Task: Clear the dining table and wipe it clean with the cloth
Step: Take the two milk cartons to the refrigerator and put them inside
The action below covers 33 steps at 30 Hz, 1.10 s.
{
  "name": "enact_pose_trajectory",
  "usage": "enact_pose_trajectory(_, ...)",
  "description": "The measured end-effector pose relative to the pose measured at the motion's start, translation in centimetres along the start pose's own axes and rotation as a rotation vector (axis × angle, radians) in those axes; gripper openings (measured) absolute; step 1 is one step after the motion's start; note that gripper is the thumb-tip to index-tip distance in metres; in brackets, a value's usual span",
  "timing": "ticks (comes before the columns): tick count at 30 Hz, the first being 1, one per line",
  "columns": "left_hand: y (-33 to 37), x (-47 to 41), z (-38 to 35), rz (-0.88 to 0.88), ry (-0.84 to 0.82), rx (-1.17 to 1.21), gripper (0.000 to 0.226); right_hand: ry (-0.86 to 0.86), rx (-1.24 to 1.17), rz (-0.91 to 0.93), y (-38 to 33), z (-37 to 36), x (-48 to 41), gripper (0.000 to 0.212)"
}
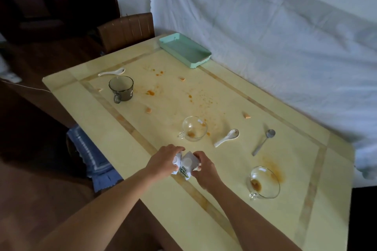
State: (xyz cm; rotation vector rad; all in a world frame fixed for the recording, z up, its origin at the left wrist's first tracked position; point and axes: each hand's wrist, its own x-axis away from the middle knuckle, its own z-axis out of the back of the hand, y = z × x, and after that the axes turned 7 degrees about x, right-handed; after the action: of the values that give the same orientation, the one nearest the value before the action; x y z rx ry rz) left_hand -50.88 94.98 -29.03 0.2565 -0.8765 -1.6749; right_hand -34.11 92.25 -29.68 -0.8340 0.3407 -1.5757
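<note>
Orange smears and crumbs mark the pale yellow dining table (224, 199), with a mint-green tray (184, 50) at its far edge against a white sheet (285, 47). Near the table's left side the left hand (163, 162) and right hand (205, 169) are drawn close together, each with fingers curled round one side of a white packet (186, 166) with green print, held between them. Just beyond the hands stands a clear glass cup (193, 128), with a white ceramic spoon (225, 137) and a metal spoon (263, 141) to its right.
</note>
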Motion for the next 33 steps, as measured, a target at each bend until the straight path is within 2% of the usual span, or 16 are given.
enact_pose_trajectory(4, 0.5, 1.5, -0.1, -0.002, 0.017, -0.002, 0.062, -0.002, -0.047, 0.026, -0.6, 0.0, 0.7, 0.043)
enact_pose_trajectory(9, 0.9, 4.3, 0.4, 0.011, 0.088, -0.013, 0.062, -0.049, -0.075, 0.098, -0.9, 0.4, 1.3, 0.061)
enact_pose_trajectory(14, 2.4, 8.1, 1.4, 0.025, 0.199, -0.096, 0.062, -0.133, -0.061, 0.229, -2.4, 1.9, 3.0, 0.057)
enact_pose_trajectory(19, 4.9, 14.9, 0.8, 0.138, 0.296, -0.146, 0.061, -0.243, -0.027, 0.398, -3.9, 2.5, 7.5, 0.061)
enact_pose_trajectory(23, 6.9, 21.4, -1.6, 0.246, 0.397, -0.132, 0.059, -0.301, -0.007, 0.533, -4.0, 1.9, 12.4, 0.049)
enact_pose_trajectory(33, 9.3, 36.5, -8.8, 0.526, 0.606, -0.075, 0.055, -0.592, 0.057, 0.763, -3.8, -1.3, 24.2, 0.041)
